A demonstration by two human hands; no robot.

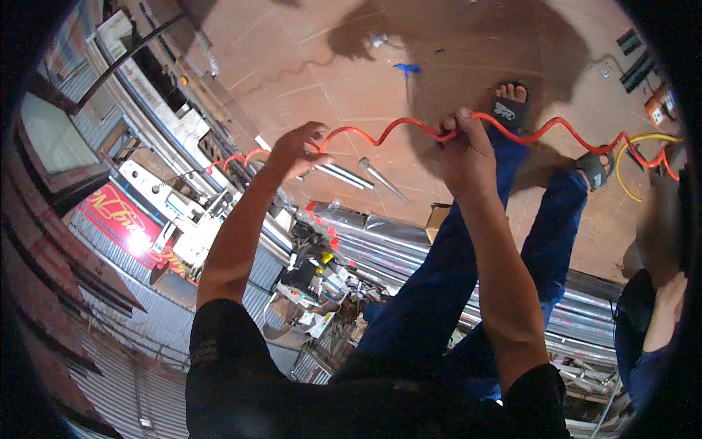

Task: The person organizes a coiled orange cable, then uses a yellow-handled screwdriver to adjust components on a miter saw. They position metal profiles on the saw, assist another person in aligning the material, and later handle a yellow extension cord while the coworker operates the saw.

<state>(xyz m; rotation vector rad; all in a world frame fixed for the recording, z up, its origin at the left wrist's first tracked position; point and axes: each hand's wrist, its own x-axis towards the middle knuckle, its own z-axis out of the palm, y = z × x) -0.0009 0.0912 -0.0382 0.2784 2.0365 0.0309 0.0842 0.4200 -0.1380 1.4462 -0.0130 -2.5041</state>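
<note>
Judgement: even tension on the red hose (pixel 402 121), coils stretching without kinks. It's strung across in front of you: your right hand (pixel 468 154) pinches it; your left hand (pixel 296 151), fingers loosely parted, has it between thumb and fingertips, contact unclear.
</note>
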